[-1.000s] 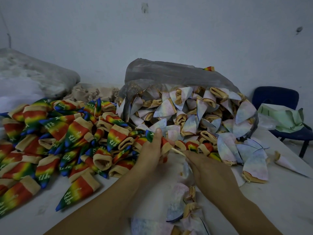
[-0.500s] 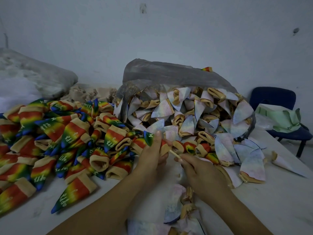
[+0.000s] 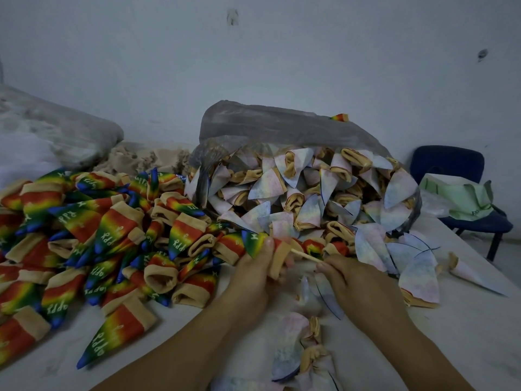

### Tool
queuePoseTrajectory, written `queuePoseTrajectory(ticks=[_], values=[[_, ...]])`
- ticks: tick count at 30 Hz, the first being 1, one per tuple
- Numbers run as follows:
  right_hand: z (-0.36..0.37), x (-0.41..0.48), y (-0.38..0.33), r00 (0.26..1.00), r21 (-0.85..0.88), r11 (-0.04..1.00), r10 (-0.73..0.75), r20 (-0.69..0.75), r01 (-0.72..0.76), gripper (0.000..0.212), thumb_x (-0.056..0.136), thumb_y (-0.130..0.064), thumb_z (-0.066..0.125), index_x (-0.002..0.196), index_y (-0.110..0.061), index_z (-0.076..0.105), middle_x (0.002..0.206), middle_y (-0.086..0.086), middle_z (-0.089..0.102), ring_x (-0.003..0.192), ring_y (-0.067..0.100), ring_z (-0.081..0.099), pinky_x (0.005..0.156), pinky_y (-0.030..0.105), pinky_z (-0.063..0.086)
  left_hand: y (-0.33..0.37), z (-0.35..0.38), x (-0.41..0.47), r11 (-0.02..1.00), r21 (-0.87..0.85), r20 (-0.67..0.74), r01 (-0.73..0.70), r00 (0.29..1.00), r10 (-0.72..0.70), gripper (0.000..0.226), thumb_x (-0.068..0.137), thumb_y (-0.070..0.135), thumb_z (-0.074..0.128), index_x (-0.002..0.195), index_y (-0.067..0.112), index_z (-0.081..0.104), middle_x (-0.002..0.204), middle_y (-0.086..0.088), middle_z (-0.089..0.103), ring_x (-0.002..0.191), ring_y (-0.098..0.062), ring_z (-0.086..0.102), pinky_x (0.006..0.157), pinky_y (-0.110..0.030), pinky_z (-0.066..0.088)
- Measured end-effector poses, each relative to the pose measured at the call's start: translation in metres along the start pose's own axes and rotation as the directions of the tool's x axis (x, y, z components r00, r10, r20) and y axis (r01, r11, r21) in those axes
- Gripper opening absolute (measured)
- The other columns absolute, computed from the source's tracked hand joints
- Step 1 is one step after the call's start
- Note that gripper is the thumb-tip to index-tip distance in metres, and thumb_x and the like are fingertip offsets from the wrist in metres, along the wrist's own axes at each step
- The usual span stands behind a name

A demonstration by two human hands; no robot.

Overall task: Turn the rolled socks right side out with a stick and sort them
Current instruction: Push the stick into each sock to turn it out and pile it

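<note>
My left hand (image 3: 253, 273) grips a rainbow sock (image 3: 255, 242) with a tan cuff at the middle of the table. My right hand (image 3: 358, 286) pinches a thin wooden stick (image 3: 306, 255) whose far end goes into the sock's cuff. A big pile of rainbow socks (image 3: 93, 235) covers the table's left side. Pale inside-out socks (image 3: 310, 198) spill from a clear plastic bag (image 3: 282, 125) behind my hands. A few pale socks (image 3: 301, 340) lie between my forearms.
The white table (image 3: 451, 334) runs off to the right. A blue chair (image 3: 456, 176) with green bags (image 3: 462, 196) stands at the far right. A grey sack (image 3: 56, 128) and beige material (image 3: 146, 156) lie against the wall at the left.
My right hand has drawn back a little to the right, so more of the stick shows between the hands. My left hand keeps its hold on the rainbow sock.
</note>
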State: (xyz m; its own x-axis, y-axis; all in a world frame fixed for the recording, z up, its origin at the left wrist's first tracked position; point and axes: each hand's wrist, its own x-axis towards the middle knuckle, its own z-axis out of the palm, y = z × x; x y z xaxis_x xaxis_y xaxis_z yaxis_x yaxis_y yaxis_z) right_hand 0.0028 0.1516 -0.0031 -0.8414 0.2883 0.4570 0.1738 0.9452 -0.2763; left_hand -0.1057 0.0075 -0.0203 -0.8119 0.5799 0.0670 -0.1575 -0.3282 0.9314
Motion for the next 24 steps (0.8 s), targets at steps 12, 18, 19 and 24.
queuePoseTrajectory(ticks=[12,18,19,24], values=[[0.007,-0.001,-0.005,0.995,0.2,0.979,0.015,0.101,-0.035,0.02,0.096,-0.043,0.042,0.079,-0.05,0.051,0.065,-0.023,0.054,0.068,0.0,0.054,0.058,0.02,0.04,0.0,0.008,-0.003,0.971,0.236,-0.061,0.035,0.998,-0.021,0.068,0.1,0.054,0.038,0.04,0.023,0.042,0.043,0.009,0.03,0.038,-0.008,0.024,0.043,-0.021,0.022],[0.0,-0.001,0.006,0.998,0.128,0.991,-0.03,0.047,0.024,0.041,0.09,-0.055,0.03,0.086,-0.03,0.062,0.068,-0.008,0.059,0.064,0.008,0.055,0.06,0.033,0.047,-0.002,0.006,-0.005,0.966,0.257,0.009,-0.006,1.0,0.004,0.038,0.093,0.048,0.053,0.077,0.015,0.063,0.049,0.012,0.042,0.043,-0.003,0.038,0.044,-0.015,0.033],[0.001,-0.001,0.007,0.999,0.13,0.991,-0.029,0.041,0.023,0.04,0.091,-0.053,0.033,0.087,-0.028,0.063,0.07,-0.006,0.061,0.065,0.009,0.055,0.062,0.035,0.047,-0.002,0.005,-0.004,0.962,0.273,0.014,-0.011,1.0,0.007,0.038,0.096,0.044,0.052,0.08,0.012,0.064,0.049,0.012,0.044,0.043,-0.003,0.04,0.044,-0.015,0.034],[0.007,0.0,0.011,0.999,0.177,0.984,-0.011,0.034,0.004,0.044,0.093,-0.054,0.033,0.088,-0.024,0.066,0.071,-0.004,0.063,0.066,0.011,0.057,0.063,0.039,0.048,-0.002,0.003,-0.006,0.966,0.26,0.08,-0.004,0.997,-0.017,0.038,0.097,0.041,0.052,0.082,0.01,0.068,0.064,0.001,0.065,0.056,-0.01,0.06,0.056,-0.022,0.048]])
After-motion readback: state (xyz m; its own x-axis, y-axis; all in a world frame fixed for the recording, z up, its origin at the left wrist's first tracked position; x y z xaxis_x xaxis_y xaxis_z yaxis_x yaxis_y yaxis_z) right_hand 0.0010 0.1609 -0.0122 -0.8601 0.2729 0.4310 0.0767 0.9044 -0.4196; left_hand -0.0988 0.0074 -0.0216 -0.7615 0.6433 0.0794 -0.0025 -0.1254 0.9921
